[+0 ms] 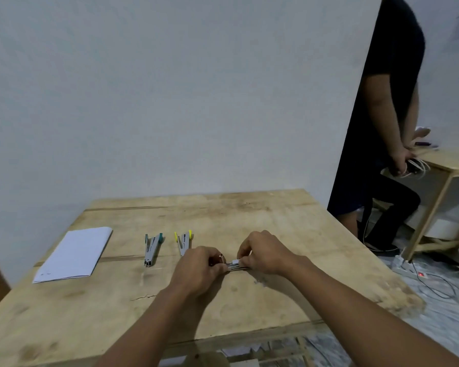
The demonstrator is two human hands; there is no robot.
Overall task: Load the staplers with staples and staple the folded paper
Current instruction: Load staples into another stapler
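My left hand (196,268) and my right hand (263,254) meet at the middle of the wooden table (90,313), both pinching a small metal stapler (235,264) that lies flat between them; most of it is hidden by my fingers. A stapler with teal ends (151,249) lies open to the left. Beside it, a stapler with yellow ends (184,242) lies open, its near end behind my left hand. The folded white paper (74,254) rests at the table's left side.
A person in dark clothes (382,115) stands at the right past the table's far corner, holding cables. Behind them is a small wooden table (448,168). A power strip (414,271) and wires lie on the floor to the right.
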